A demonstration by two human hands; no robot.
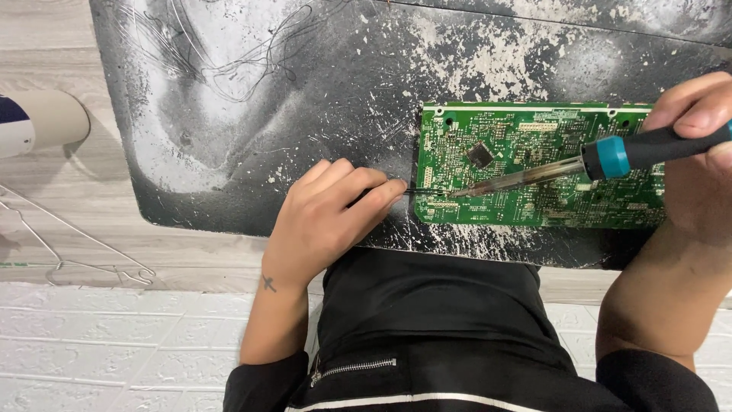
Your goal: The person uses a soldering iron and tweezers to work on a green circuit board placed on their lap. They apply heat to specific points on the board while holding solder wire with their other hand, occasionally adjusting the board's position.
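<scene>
Left hand [328, 217] pinches tweezers [418, 191] at board [534, 164] left edge; right hand [698, 152] fingers grip iron [579, 164], tip on board, near mat [252, 114] front edge.

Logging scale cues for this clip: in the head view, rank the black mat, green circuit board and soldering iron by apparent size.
1. black mat
2. green circuit board
3. soldering iron, partly hidden by the right hand and nearer the camera

The left hand [328, 217] lay knuckles-up, fingers curled together and pinched at the tips, pointing toward the right. Its forearm ran down toward the body, sleeve pushed back. The right hand [698, 145] entered from the right edge, fingers wrapped closed in a pen-style grip, its bare forearm angled down.
</scene>
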